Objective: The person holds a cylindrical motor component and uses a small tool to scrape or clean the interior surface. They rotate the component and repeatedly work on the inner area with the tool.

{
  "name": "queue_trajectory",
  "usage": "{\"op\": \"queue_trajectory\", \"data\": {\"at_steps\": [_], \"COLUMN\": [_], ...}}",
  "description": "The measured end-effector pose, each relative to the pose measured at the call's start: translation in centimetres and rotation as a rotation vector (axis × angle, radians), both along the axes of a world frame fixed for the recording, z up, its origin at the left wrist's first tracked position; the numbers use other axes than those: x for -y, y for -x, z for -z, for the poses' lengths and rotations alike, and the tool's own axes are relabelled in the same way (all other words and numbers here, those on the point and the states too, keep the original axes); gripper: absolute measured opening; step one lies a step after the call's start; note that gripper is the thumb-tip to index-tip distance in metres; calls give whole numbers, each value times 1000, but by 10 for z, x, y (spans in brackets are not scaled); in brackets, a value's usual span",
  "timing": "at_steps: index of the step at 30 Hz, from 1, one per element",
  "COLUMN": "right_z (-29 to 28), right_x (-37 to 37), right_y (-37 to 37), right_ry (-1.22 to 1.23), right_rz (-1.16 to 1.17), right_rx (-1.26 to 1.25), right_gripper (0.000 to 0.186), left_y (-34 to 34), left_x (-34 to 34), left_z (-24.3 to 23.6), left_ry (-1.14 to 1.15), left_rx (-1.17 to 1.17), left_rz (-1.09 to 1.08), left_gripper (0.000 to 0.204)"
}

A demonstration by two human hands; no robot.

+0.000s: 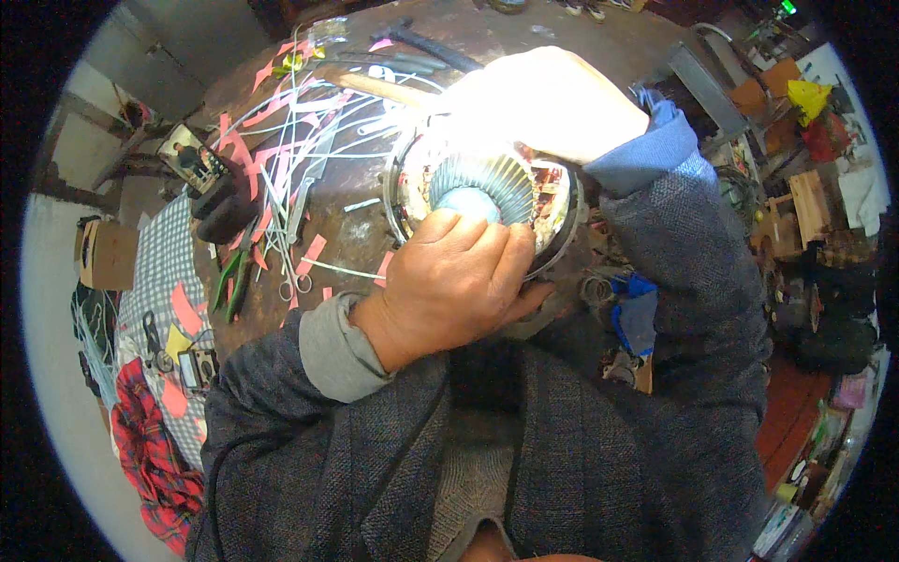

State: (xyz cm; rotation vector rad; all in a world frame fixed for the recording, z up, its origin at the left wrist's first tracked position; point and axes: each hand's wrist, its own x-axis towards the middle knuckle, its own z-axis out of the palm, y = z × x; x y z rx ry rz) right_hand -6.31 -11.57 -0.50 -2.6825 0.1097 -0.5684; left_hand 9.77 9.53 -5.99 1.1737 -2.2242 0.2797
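Observation:
A round motor stator [393, 192] with a dark metal rim stands on the table in front of me. Slanted metal ridges [482, 178] fan around its middle, and red and white windings show at the sides. My left hand [459, 281] is closed, its fingers curled over a pale blue round piece [466, 201] at the centre; the fingertips are hidden. Strong glare washes out my right hand [543, 103] above the stator's far side. A wooden handle [389, 89] sticks out leftward from it, seemingly gripped; the fingers and the handle's other end are lost in the light.
Pale sleeving strips [281, 178] and pink paper scraps [239, 150] litter the table at left. Green-handled pliers [229, 281], scissors [295, 286] and a phone [195, 157] lie there. A black hammer [431, 45] rests at the back. Blue cloth [635, 314] is right of the stator.

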Motion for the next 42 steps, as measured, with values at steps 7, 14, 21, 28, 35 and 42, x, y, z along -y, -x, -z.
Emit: {"op": "queue_trajectory", "data": {"at_steps": [7, 14, 21, 28, 35, 42], "right_z": [-4, -10, 2, -33, 42, 35], "right_x": [-4, 5, -36, -64, -164, -132], "right_y": [-19, -25, -56, 58, 110, 81], "right_ry": [-231, 12, 154, 228, 393, 501], "right_rz": [64, -94, -67, 626, 877, 817], "right_rx": [-54, -87, 269, 27, -135, -220], "right_gripper": [34, 32, 30, 29, 22, 30], "left_y": [0, -2, -2, 3, 4, 3], "left_x": [1, 3, 3, 2, 1, -2], "left_z": [0, 0, 3, 8, 5, 2], "left_ry": [9, 31, 34, 137, 121, 87], "left_rx": [1, -31, -31, -47, -30, -19], "left_rz": [4, 27, 31, 11, 21, 13], "left_gripper": [52, 51, 51, 50, 40, 39]}}
